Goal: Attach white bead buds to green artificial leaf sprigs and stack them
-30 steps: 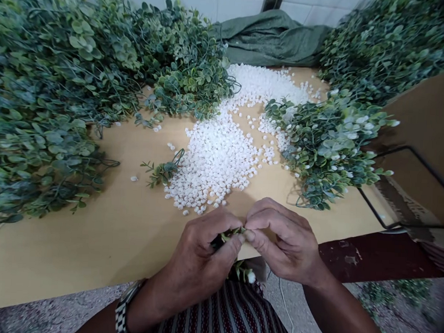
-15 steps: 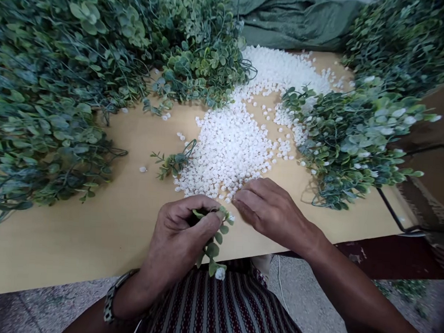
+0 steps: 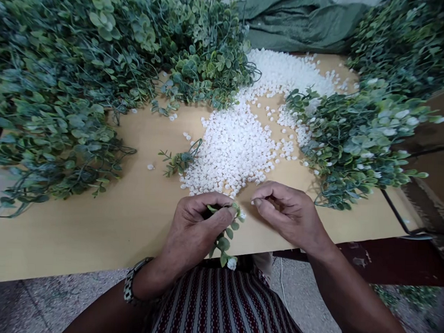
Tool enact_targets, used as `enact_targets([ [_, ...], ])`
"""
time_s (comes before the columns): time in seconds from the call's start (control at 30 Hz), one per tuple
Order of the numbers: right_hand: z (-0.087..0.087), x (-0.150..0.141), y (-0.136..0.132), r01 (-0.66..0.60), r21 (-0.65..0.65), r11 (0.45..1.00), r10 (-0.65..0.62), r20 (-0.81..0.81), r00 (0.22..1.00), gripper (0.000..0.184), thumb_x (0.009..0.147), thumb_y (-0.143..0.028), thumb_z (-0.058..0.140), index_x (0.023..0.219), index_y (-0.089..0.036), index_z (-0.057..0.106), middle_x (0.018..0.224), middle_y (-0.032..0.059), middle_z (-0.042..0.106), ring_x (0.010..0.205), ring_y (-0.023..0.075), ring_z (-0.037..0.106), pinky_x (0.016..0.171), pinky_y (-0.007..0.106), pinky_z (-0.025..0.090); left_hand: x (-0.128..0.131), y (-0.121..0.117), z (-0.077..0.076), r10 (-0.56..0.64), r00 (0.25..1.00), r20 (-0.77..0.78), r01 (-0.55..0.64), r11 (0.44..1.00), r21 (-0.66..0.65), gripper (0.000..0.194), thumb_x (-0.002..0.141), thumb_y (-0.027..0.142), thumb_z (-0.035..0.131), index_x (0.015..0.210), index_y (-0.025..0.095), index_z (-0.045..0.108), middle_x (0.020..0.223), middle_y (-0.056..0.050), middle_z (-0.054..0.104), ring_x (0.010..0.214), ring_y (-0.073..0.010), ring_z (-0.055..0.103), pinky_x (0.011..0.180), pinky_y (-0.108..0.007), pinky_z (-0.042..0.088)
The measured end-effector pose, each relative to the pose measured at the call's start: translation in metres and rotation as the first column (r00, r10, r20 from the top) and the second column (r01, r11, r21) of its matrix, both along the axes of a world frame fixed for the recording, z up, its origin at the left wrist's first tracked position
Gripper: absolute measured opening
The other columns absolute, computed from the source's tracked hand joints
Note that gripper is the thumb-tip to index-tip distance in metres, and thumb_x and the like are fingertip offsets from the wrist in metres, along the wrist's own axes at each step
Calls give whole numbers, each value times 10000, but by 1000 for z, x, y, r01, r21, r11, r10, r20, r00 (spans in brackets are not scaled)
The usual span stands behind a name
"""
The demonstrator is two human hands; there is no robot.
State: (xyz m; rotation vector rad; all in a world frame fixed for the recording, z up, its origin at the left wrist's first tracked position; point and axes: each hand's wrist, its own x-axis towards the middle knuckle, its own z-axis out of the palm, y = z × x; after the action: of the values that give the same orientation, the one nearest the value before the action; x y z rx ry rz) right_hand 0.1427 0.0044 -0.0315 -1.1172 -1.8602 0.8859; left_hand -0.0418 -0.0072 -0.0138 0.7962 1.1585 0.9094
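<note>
Worktop: pale wooden worktop (image 3: pixel 94 229), smooth and matte, its near edge running across the lower part of the view.
Beads: white beads (image 3: pixel 233 152) heaped in a long drift down the middle of the worktop, thinning to scattered strays at the edges.
Greenery left: big mound of leafy sprigs (image 3: pixel 64 81) covering the left and far-left part of the worktop.
Greenery right: second pile of sprigs (image 3: pixel 359 143) on the right, with white beads showing among its leaves.
Loose sprig: one small stem (image 3: pixel 178 159) lying alone just left of the beads.
Cloth: green cloth (image 3: pixel 298 22) bunched at the far edge against a pale tiled wall.
Floor: speckled grey floor (image 3: pixel 24 305) below the near edge.
Left hand: left hand (image 3: pixel 197 229) at the near edge, fingers curled closed around a short leafy sprig (image 3: pixel 224 242) that hangs over the edge, a white bead at its tip.
Right hand: right hand (image 3: pixel 289 216) just beside it, thumb and forefinger pinched together; what they hold is too small to tell.
Wire frame: dark wire frame (image 3: pixel 403 218) beyond the right edge.
</note>
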Motion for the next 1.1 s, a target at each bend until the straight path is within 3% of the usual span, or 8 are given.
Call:
enact_targets([
  [0.17, 1, 0, -1, -10, -59, 998, 1, -145, 989, 75, 843, -134, 565, 798, -175, 609, 720, -10, 651, 616, 88, 583, 525, 200, 444, 7, 1, 1, -39, 999, -24, 40, 999, 30, 89, 672, 228, 678, 634, 150, 694, 502, 18, 604, 393, -58, 504, 347, -134, 391],
  [0.3, -4, 4, 2, 2, 98, 995, -19, 167, 986, 121, 863, -119, 513, 861, -179, 618, 759, 17, 636, 685, 121, 580, 602, 250, 466, 7, 3, 3, -84, 995, -57, 85, 996, 28, 94, 686, 216, 668, 626, 147, 689, 503, 28, 589, 403, -45, 494, 373, -120, 403],
  [0.43, -12, 5, 4, -111, 261, 959, -24, 463, 886, 156, 889, -125, 482, 881, -146, 637, 810, 82, 632, 759, 176, 585, 659, 313, 499, 3, 4, 0, -45, 997, -57, 48, 997, 54, 60, 670, 192, 665, 628, 160, 696, 529, 24, 616, 418, -42, 502, 396, -117, 406],
  [0.67, -8, 12, 1, -51, 395, 917, -124, 407, 905, 172, 882, -86, 502, 1011, -139, 602, 888, 95, 665, 826, 186, 616, 718, 332, 533, -5, 2, 1, -4, 999, -34, 6, 998, 56, 29, 658, 184, 694, 652, 169, 718, 537, 16, 650, 425, -53, 530, 399, -120, 420],
  [0.77, -7, 15, -1, -142, 479, 866, -99, 444, 891, 165, 847, -43, 528, 962, -141, 594, 836, 87, 646, 781, 184, 592, 661, 318, 505, -7, 3, 2, -9, 999, -33, 11, 998, 62, 35, 670, 183, 688, 653, 170, 716, 524, 23, 636, 414, -55, 522, 383, -123, 413],
  [0.87, -12, 14, 0, -248, 498, 831, -87, 556, 827, 191, 816, -13, 545, 954, -136, 594, 818, 90, 643, 784, 195, 577, 665, 328, 490, -8, 3, 2, -14, 999, -34, 17, 995, 99, 46, 674, 166, 677, 645, 166, 712, 527, 23, 629, 422, -53, 517, 386, -122, 409],
  [1.0, -19, 11, 3, -276, 501, 820, -107, 608, 786, 197, 806, -1, 537, 938, -131, 604, 812, 93, 652, 763, 196, 564, 659, 338, 481, -7, 4, 1, -18, 999, -40, 23, 991, 129, 65, 679, 154, 655, 642, 165, 707, 532, 20, 625, 425, -53, 512, 383, -122, 401],
  [1.1, -18, 9, 4, -230, 487, 843, -93, 552, 829, 139, 830, -37, 546, 901, -131, 620, 810, 100, 651, 755, 194, 572, 650, 341, 485, -6, 5, 1, -13, 999, -35, 17, 993, 120, 65, 667, 150, 654, 623, 163, 700, 535, 17, 623, 432, -52, 515, 388, -119, 406],
])
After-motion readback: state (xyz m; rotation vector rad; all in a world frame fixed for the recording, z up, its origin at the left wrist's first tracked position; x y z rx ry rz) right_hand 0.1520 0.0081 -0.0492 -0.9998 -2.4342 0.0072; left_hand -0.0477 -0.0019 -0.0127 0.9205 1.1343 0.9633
